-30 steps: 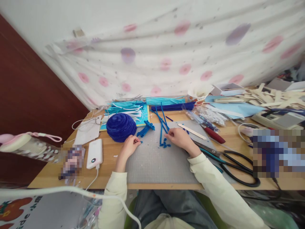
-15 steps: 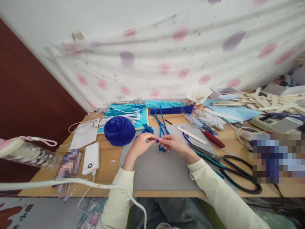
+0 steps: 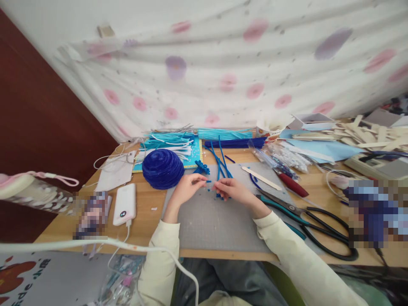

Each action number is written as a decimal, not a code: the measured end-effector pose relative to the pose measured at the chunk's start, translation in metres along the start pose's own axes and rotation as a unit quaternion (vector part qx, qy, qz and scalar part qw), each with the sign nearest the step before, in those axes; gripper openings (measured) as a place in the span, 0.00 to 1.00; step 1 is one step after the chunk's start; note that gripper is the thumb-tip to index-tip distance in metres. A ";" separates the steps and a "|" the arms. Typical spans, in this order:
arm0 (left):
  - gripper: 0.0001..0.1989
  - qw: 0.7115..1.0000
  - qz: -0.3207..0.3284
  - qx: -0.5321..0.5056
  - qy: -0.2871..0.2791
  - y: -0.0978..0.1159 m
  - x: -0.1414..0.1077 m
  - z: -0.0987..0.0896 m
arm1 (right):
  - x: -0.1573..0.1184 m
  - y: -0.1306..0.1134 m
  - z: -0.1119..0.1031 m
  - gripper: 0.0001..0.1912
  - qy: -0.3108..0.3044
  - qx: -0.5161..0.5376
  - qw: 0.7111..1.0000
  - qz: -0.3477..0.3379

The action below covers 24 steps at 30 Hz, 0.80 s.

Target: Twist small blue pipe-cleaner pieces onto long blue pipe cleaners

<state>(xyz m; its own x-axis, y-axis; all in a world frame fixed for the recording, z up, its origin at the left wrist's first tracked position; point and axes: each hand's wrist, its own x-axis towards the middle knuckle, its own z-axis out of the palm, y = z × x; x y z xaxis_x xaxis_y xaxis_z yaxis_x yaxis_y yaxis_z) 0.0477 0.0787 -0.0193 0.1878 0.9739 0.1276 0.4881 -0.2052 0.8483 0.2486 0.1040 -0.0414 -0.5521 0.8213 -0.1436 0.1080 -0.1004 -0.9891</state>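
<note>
My left hand (image 3: 190, 187) is closed in a pinch, and the tip of a short blue pipe cleaner piece (image 3: 208, 181) sticks out from its fingertips. A small gap to the right, my right hand (image 3: 234, 190) has thumb and fingers pressed together; what they grip is too small to make out. Both hands are over the grey cutting mat (image 3: 210, 229). Just beyond the left hand lies a looped blue pipe cleaner shape (image 3: 201, 167). Long blue pipe cleaners (image 3: 219, 159) lie crossed behind the right hand, with more blue showing under its fingers.
A dark blue wound dome (image 3: 163, 168) sits left of the mat. Large scissors (image 3: 296, 210), a wooden stick (image 3: 261, 178) and a red-handled tool (image 3: 293, 184) lie right. Pipe cleaner bundles (image 3: 236, 143) line the back. A power bank (image 3: 124, 204) lies left; a white cable (image 3: 153, 250) crosses in front.
My hands, which met at the fingertips, have moved apart. A short blue piece now shows at the left fingertips. The whole view has shifted slightly.
</note>
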 end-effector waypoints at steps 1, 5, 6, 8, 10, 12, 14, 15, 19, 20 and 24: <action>0.08 1.000 -0.013 0.006 0.010 -0.003 0.000 -0.002 | 0.001 0.002 0.000 0.23 0.006 -0.009 1.000 -0.002; 0.11 0.998 -0.033 -0.039 0.040 -0.011 0.002 -0.006 | 0.004 0.009 0.002 0.20 0.042 -0.032 0.998 -0.021; 0.12 0.996 -0.029 -0.080 0.030 -0.010 0.002 -0.005 | 0.004 0.009 0.003 0.19 0.054 -0.040 0.997 -0.036; 0.15 0.988 -0.024 -0.150 -0.002 -0.008 0.001 0.000 | 0.003 0.007 0.006 0.21 0.074 -0.054 0.993 -0.069; 0.15 0.984 -0.035 -0.171 -0.026 -0.004 0.000 0.006 | 0.002 0.004 0.008 0.22 0.085 -0.045 0.992 -0.080; 0.11 0.986 -0.050 -0.158 -0.037 -0.001 -0.002 0.010 | 0.002 0.001 0.008 0.25 0.094 -0.008 0.994 -0.053; 0.07 0.990 -0.041 -0.127 -0.043 0.002 -0.003 0.013 | 0.002 -0.002 0.007 0.28 0.087 0.028 0.996 -0.004; 0.06 0.993 -0.025 -0.108 -0.041 0.003 -0.004 0.013 | 0.001 -0.003 0.006 0.28 0.074 0.037 0.996 0.018; 0.07 0.998 0.030 -0.058 -0.020 0.007 -0.004 0.013 | -0.003 -0.004 0.003 0.24 -0.013 0.068 0.997 0.043; 0.07 0.998 0.032 -0.061 -0.013 0.007 -0.004 0.013 | -0.005 -0.004 0.002 0.22 -0.033 0.091 0.995 0.041; 0.07 0.995 0.020 -0.094 0.017 0.008 -0.004 0.016 | -0.009 -0.006 0.001 0.17 -0.055 0.183 0.980 0.053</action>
<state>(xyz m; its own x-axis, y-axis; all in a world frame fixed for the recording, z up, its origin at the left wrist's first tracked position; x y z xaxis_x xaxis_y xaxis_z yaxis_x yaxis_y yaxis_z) 0.0649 0.0716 -0.0209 0.1726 0.9688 0.1780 0.3121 -0.2251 0.9230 0.2519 0.0970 -0.0338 -0.6421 0.7316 -0.2292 -0.1228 -0.3932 -0.9112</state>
